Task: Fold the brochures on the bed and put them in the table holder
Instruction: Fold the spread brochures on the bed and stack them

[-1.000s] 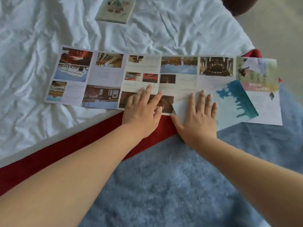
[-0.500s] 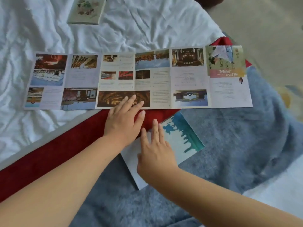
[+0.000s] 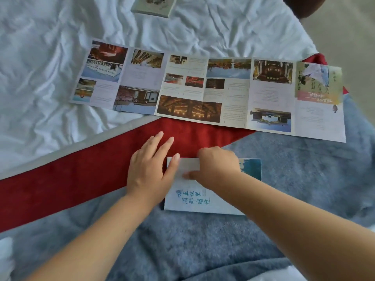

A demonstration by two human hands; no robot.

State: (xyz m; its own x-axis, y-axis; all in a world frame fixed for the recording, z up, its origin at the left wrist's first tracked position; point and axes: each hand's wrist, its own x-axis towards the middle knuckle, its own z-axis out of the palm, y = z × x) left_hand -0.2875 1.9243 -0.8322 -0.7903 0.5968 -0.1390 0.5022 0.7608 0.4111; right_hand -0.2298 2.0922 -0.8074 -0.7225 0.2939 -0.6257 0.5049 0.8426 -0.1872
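Observation:
A long photo brochure (image 3: 203,92) lies fully unfolded across the bed, its several panels flat. Nearer to me a small white brochure (image 3: 194,197) with blue writing and a blue print at its right edge lies on the grey blanket (image 3: 203,250). My left hand (image 3: 150,171) rests flat with straight fingers, its little finger pressing on the small brochure's left edge. My right hand (image 3: 217,167) lies over the top of that brochure with fingers curled down on it, thumb tip on the paper. Whether it pinches a flap is hidden.
A red bed runner (image 3: 71,175) crosses between the white sheet (image 3: 50,47) and the blanket. A folded pale-green brochure (image 3: 154,5) lies at the top edge on the sheet. A dark rounded object (image 3: 302,5) sits at the top right beside beige floor (image 3: 349,33).
Both hands have left the long brochure and drawn back toward me. The small white brochure has come down with them, turned square, and both hands are now on it.

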